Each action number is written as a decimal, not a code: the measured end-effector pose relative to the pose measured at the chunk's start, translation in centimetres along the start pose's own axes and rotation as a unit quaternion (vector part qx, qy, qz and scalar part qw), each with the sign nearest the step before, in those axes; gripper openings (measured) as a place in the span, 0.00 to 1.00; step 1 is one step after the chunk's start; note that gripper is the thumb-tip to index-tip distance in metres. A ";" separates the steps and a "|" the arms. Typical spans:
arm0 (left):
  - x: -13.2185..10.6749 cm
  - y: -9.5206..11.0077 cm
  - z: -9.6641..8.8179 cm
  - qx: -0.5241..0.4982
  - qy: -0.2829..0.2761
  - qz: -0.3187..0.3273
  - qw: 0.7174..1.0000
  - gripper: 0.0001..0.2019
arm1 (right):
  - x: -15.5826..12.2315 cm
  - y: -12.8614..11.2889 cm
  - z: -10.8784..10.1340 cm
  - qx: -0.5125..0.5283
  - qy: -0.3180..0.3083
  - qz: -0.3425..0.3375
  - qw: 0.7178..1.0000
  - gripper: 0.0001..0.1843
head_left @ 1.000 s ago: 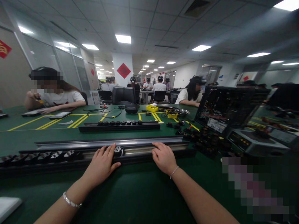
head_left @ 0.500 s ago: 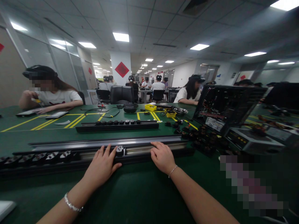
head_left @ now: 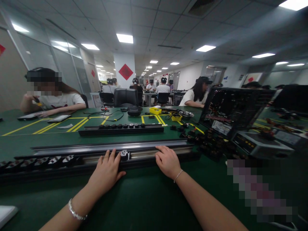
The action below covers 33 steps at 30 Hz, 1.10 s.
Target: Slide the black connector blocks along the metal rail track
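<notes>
A long black rail (head_left: 144,165) with a metallic inner channel lies across the table in front of me. My left hand (head_left: 107,170) rests over it, fingers spread, thumb at its near edge. Beside the index fingertip sits a small black-and-white socket-like module (head_left: 124,154) in the channel; whether they touch I cannot tell. My right hand (head_left: 167,162) lies on the rail farther right, its fingers loosely bent and its thumb hidden. Several similar modules (head_left: 54,161) line the rail's left part. A second long strip (head_left: 79,148) runs just behind it.
Farther back lies a shorter black rail (head_left: 120,130) with several small modules. An open computer case (head_left: 231,109), a power supply box (head_left: 260,144) and a heap of dark parts (head_left: 209,141) stand right. Yellow bins (head_left: 155,110) are behind. A person (head_left: 53,96) sits across at left.
Both hands stay nearly in place on the rail. The view shifts very slightly, and the small module keeps its place beside my left fingertips.
</notes>
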<state>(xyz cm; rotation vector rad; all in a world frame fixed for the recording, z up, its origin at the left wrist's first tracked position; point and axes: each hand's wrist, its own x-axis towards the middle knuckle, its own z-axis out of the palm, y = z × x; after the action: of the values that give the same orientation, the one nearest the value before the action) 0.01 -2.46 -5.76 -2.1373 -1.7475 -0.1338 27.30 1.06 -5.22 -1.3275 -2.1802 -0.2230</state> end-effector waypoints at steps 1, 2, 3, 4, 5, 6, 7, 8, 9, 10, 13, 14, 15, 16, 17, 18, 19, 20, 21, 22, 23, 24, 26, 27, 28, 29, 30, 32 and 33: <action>0.0 0.0 0.0 -0.004 -0.001 0.000 1.000 0.34 | 0.0 0.0 0.0 0.000 0.001 0.000 1.000 0.14; 0.0 0.0 0.0 -0.007 -0.003 0.001 1.000 0.34 | 0.0 0.0 0.0 0.000 0.001 0.000 1.000 0.14; 0.0 -0.1 0.1 -0.009 -0.005 0.002 1.000 0.35 | 0.0 0.0 0.0 0.001 0.001 0.000 1.000 0.14; 0.0 -0.1 0.1 -0.011 -0.008 0.004 1.000 0.35 | 0.0 0.0 0.0 0.001 0.001 -0.001 1.000 0.14; 0.0 -0.1 0.1 -0.013 -0.009 0.003 1.000 0.35 | 0.0 0.1 0.0 0.002 0.001 -0.002 1.000 0.14; 0.0 -0.2 0.1 -0.015 -0.010 0.003 1.000 0.35 | 0.0 0.1 -0.1 0.002 0.000 -0.003 1.000 0.14; 0.1 -0.2 0.0 -0.017 -0.011 0.002 1.000 0.35 | 0.0 0.1 -0.1 0.001 -0.001 -0.004 1.000 0.14; 0.1 -0.2 0.0 -0.020 -0.012 0.001 1.000 0.35 | 0.1 0.1 -0.1 0.001 -0.002 -0.004 1.000 0.13; 0.1 -0.2 -0.1 -0.023 -0.013 0.001 1.000 0.35 | 0.1 0.1 -0.1 0.001 -0.003 -0.004 1.000 0.13; 0.1 -0.2 -0.2 -0.025 -0.014 0.000 1.000 0.35 | 0.1 0.1 -0.1 0.000 -0.003 -0.004 1.000 0.14; 0.2 -0.2 -0.5 -0.029 -0.018 -0.001 0.999 0.35 | 0.1 0.1 0.0 -0.001 -0.005 -0.002 1.000 0.14; 0.2 -0.2 -0.6 -0.031 -0.020 -0.001 0.999 0.35 | 0.1 0.1 0.0 -0.002 -0.005 -0.002 1.000 0.14; 0.2 -0.2 -0.7 -0.033 -0.023 -0.002 0.999 0.34 | 0.0 0.1 0.0 -0.002 -0.006 -0.002 1.000 0.14; 0.2 -0.3 -0.8 -0.036 -0.025 -0.004 0.999 0.34 | 0.0 0.1 0.0 -0.003 -0.007 -0.003 1.000 0.14; 0.2 -0.3 -0.9 -0.039 -0.027 -0.005 0.999 0.34 | 0.0 0.1 0.0 -0.003 -0.008 -0.004 1.000 0.14; 0.2 -0.3 -0.9 -0.041 -0.028 -0.008 0.999 0.34 | 0.0 0.1 0.0 -0.003 -0.008 -0.006 1.000 0.14; 0.3 -0.3 -1.0 -0.043 -0.028 -0.011 0.999 0.34 | 0.0 0.1 0.0 -0.003 -0.008 -0.007 1.000 0.14; 0.3 -0.3 -1.0 -0.045 -0.027 -0.013 0.999 0.33 | 0.1 0.1 -0.1 -0.003 -0.008 -0.008 1.000 0.14; 0.3 -0.3 -1.0 -0.046 -0.026 -0.014 0.998 0.33 | 0.1 0.1 -0.1 -0.002 -0.006 -0.008 1.000 0.14; 0.3 -0.3 -1.0 -0.047 -0.025 -0.015 0.998 0.33 | 0.1 0.0 -0.1 0.000 -0.003 -0.008 1.000 0.13; 0.4 -0.3 -0.9 -0.047 -0.026 -0.015 0.998 0.33 | 0.1 -0.1 -0.2 0.001 0.001 -0.008 1.000 0.13; 0.4 -0.3 -0.9 -0.048 -0.027 -0.015 0.998 0.34 | 0.1 -0.3 -0.2 0.004 0.004 -0.009 1.000 0.12; 0.5 -0.2 -1.0 -0.050 -0.031 -0.018 0.998 0.34 | 0.1 -0.7 -0.2 0.010 0.006 -0.017 1.000 0.12; 0.6 -0.1 -1.0 -0.052 -0.032 -0.021 0.998 0.34 | 0.1 -1.0 -0.1 0.016 0.004 -0.025 1.000 0.13; 0.6 -0.1 -1.0 -0.054 -0.032 -0.023 0.998 0.34 | 0.1 -1.3 -0.1 0.024 -0.001 -0.036 0.999 0.13; 0.6 0.0 -1.0 -0.056 -0.031 -0.023 0.998 0.34 | 0.2 -1.7 0.0 0.033 -0.006 -0.047 0.998 0.14; 0.7 0.0 -1.1 -0.057 -0.030 -0.023 0.998 0.33 | 0.2 -2.1 0.1 0.044 -0.011 -0.057 0.997 0.14; 0.7 0.1 -1.2 -0.055 -0.030 -0.022 0.998 0.32 | 0.4 -3.1 0.3 0.066 -0.019 -0.069 0.995 0.15; 0.8 0.1 -1.3 -0.052 -0.030 -0.022 0.998 0.32 | 0.5 -3.6 0.4 0.076 -0.022 -0.072 0.994 0.15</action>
<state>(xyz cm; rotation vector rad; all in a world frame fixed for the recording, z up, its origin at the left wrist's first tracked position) 0.52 -2.20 -4.39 -2.1990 -1.8597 -0.1774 23.87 -0.17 -4.71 -1.1028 -2.2842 -0.0822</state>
